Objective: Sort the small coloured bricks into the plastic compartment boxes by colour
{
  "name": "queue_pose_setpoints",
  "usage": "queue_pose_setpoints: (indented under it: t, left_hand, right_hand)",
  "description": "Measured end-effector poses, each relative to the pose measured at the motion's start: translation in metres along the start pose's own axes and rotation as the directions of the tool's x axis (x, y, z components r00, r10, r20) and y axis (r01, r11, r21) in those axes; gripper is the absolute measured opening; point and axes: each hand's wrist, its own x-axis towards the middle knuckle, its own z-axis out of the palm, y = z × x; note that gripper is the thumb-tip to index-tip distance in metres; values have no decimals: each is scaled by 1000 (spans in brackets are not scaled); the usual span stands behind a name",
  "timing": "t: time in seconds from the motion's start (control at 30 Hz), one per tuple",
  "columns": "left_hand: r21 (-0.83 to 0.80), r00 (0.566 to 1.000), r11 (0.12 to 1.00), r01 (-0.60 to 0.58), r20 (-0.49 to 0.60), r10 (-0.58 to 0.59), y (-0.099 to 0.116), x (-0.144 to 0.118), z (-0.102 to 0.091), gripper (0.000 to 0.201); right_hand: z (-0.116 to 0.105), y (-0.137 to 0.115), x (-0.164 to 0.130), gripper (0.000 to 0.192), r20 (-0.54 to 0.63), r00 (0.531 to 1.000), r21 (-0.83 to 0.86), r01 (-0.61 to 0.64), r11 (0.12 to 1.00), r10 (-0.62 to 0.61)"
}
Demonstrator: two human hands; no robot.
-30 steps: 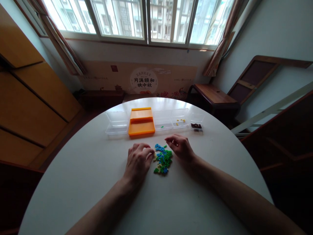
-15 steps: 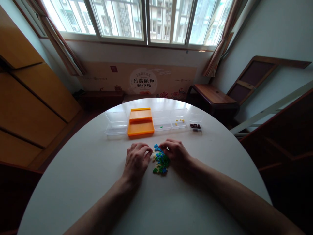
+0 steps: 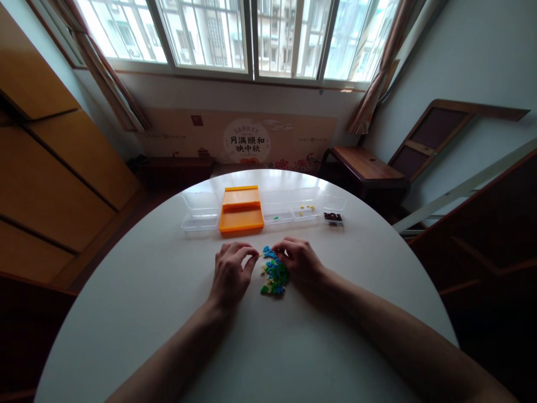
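Note:
A small pile of blue, green and pale yellow plastic pieces (image 3: 276, 274) lies on the white table between my hands. At the pile's left side, my left hand (image 3: 232, 271) pinches a tiny pale yellow piece (image 3: 260, 255) between thumb and forefinger. My right hand (image 3: 300, 260) is closed at the upper right of the pile, its fingertips beside the blue pieces (image 3: 268, 252). Whatever those right fingers hold, if anything, is too small and too covered to make out.
Beyond my hands stands an orange tray (image 3: 241, 220), with a clear open box (image 3: 200, 223) to its left. To its right, one clear box (image 3: 279, 215) holds a green piece, another (image 3: 306, 215) some yellow pieces. Dark brown pieces (image 3: 333, 216) fill a small box farther right.
My left hand has shifted slightly left from the pile, and the yellow piece at its fingertips shows more plainly. My right hand has hardly moved. The view has shifted slightly.

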Motion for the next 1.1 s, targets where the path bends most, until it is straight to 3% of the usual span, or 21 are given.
queue_pose_setpoints:
  t: [0.47,0.77,0.9,1.1]
  left_hand:
    - [-62,998,997,51,35,-49,0,8,-3,13]
    - [9,999,1000,10,36,-10,4,30,-10,15]
    - [20,995,994,103,-6,-103,-7,52,-7,16]
    - [-97,944,955,279,-153,-291,-26,82,3,18]
  right_hand:
    - [-2,-4,1,14,-14,1000,14,-18,1000,18]
    - [-1,-1,-1,13,-35,998,26,-53,998,54]
    - [-1,2,-1,15,-26,998,29,-58,998,58]
    - [-2,4,0,15,-26,998,31,-59,998,60]
